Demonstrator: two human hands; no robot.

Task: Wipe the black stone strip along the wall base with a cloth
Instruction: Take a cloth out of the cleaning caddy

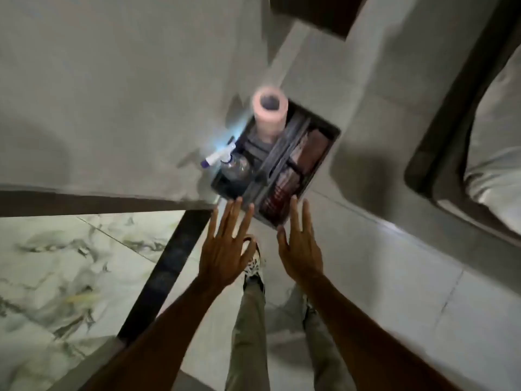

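**Hands bare over caddy, no cloth picked yet**

Above the floor, the left hand (225, 246) and right hand (300, 246) hover flat with fingers spread, grasping nothing, just short of the near end of the dark caddy (324, 153). The black stone strip (166, 266) runs along the marbled wall base, left of the left hand, unwiped. Reddish folded items (310, 153), probably cloths, lie in the caddy's right compartment; blur makes this uncertain. Risks: a rushed reach could tip the upright paper roll (270, 111) or knock the spray bottle (231, 162), which sits at the caddy's edge. Grabbing the wrong item is likely in the dim light. The shoe (253, 263) stands close by, so a step forward may kick the caddy.
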